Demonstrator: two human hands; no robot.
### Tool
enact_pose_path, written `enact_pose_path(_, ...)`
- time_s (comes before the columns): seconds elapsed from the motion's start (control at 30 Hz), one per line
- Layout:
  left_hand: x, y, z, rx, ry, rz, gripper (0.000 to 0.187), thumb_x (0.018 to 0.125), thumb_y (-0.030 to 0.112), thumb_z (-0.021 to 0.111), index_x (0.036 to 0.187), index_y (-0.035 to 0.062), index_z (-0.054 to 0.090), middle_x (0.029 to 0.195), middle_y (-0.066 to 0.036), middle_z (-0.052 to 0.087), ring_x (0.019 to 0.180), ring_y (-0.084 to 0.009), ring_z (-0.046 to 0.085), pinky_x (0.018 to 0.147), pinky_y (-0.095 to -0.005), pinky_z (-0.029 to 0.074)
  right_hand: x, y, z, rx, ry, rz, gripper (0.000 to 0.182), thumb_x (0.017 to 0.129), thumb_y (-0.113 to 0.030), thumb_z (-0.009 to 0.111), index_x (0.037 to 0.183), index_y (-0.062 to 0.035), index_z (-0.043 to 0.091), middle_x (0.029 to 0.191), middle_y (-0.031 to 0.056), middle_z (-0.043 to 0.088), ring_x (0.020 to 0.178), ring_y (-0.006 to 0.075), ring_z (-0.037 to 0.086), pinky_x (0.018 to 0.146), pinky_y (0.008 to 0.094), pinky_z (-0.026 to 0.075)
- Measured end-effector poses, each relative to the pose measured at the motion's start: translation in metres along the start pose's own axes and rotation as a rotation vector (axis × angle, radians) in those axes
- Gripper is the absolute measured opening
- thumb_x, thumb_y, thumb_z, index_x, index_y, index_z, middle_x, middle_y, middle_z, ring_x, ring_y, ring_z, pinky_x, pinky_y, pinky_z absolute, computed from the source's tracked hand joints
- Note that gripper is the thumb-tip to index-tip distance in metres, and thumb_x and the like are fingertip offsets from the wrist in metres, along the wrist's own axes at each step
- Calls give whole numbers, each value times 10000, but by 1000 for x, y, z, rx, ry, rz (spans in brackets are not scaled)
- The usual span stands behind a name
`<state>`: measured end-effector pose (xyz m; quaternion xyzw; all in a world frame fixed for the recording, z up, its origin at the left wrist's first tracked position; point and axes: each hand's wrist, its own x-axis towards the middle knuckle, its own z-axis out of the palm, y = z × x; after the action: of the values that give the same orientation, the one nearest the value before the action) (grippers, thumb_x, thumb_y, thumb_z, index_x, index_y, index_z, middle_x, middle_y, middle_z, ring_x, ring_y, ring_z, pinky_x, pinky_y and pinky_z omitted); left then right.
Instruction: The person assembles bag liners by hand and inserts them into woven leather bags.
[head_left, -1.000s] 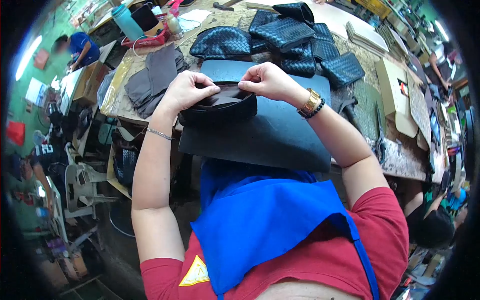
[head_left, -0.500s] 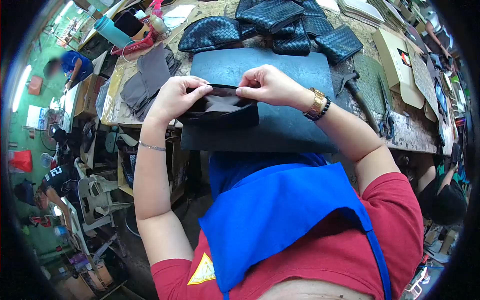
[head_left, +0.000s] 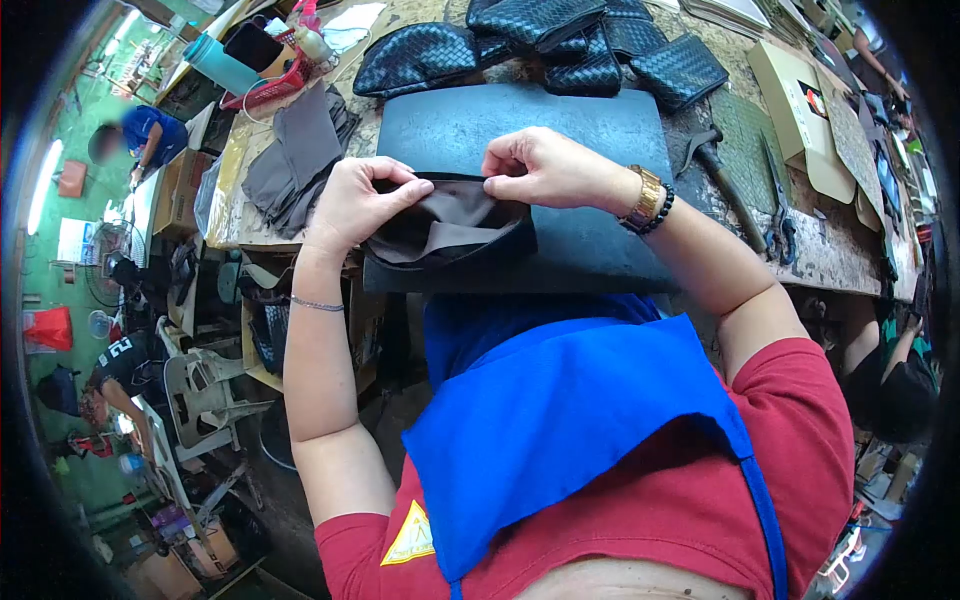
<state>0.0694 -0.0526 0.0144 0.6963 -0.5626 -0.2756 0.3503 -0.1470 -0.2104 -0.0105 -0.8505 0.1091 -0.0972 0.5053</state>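
A black pouch with a grey-brown lining lies over the near left part of a dark board, its mouth spread wide. My left hand pinches the far rim of the pouch between thumb and fingers, left of the middle. On the same rim, a short way to the right, my right hand pinches with thumb and bent fingers. Between the two hands the rim runs nearly straight, and the lining shows in folds below it.
Black woven pouches lie beyond the board. Grey cloth pieces are at left, near a red basket. A hammer, scissors and a cardboard box lie at right. Two people work at far left.
The pouch's mouth has opened wider and more lining shows. Both hands, still pinching the rim, have shifted slightly right with it.
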Motion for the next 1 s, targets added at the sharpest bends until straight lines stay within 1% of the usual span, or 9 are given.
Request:
enact_pose_path(0.07, 1, 1, 2, 35, 6, 0, 223, 795, 194, 802, 826, -19, 743, 767, -41, 711, 711, -76, 624, 691, -237, 496, 2, -1, 2, 3, 14, -15, 277, 873, -286, 679, 934, -18, 716, 756, 71, 705, 678, 137, 640, 652, 303, 506)
enact_pose_path(0.17, 1, 1, 3, 36, 7, 13, 234, 795, 206, 802, 815, -18, 739, 753, -37, 709, 700, -68, 617, 675, -233, 491, 3, -2, 1, -14, -14, -22, 208, 905, -211, 669, 911, -5, 684, 701, 15, 640, 650, 64, 538, 595, 262, 450)
enact_pose_path(0.4, 2, 4, 6, 9, -1, -16, 238, 810, 223, 796, 800, -8, 737, 694, 4, 678, 658, -34, 563, 619, -227, 463, 3, -6, -3, -19, -74, 19, 206, 901, -205, 654, 892, 0, 673, 688, 5, 631, 631, 58, 531, 576, 257, 439)
enact_pose_path(0.47, 2, 7, 6, 26, -19, -68, 215, 819, 189, 785, 822, -21, 738, 753, -16, 692, 711, -55, 589, 677, -229, 472, 2, -7, -4, -9, -82, 29, 209, 902, -208, 650, 902, -1, 677, 692, 8, 636, 639, 60, 542, 585, 258, 447)
enact_pose_path(0.57, 3, 11, 6, 55, -27, -93, 204, 827, 173, 777, 838, -27, 737, 777, -22, 699, 736, -61, 600, 703, -230, 477, 3, -2, 1, -6, -34, -36, 213, 901, -212, 653, 925, -3, 684, 699, 22, 644, 651, 68, 564, 603, 259, 465)
enact_pose_path(0.67, 3, 12, 6, 53, -34, -101, 200, 836, 171, 769, 844, -27, 735, 767, -18, 698, 728, -55, 596, 697, -228, 477, 2, -12, -3, -41, -17, 0, 274, 855, -254, 653, 919, 7, 708, 764, 119, 712, 708, 173, 684, 693, 319, 537)
enact_pose_path(0.77, 4, 11, 7, 57, -42, -99, 198, 843, 166, 761, 842, -30, 729, 761, -15, 697, 720, -52, 592, 691, -226, 476, 4, -6, -3, -102, -3, -38, 261, 858, -247, 657, 933, -4, 718, 770, 118, 717, 708, 176, 685, 684, 320, 537)
enact_pose_path(0.87, 4, 10, 9, 49, -56, -71, 197, 846, 161, 758, 838, -33, 723, 756, -14, 696, 714, -52, 589, 689, -224, 476, 4, -13, -4, -101, -73, -1, 224, 903, -227, 675, 950, -11, 711, 745, 59, 695, 667, 92, 605, 617, 277, 485)
enact_pose_path(1.0, 4, 12, 13, 113, -43, -20, 197, 843, 157, 760, 832, -35, 718, 768, -17, 696, 720, -54, 588, 693, -231, 478, 9, -11, -5, -113, -106, 15, 236, 870, -247, 673, 941, -30, 733, 777, 113, 722, 700, 182, 685, 663, 325, 533)
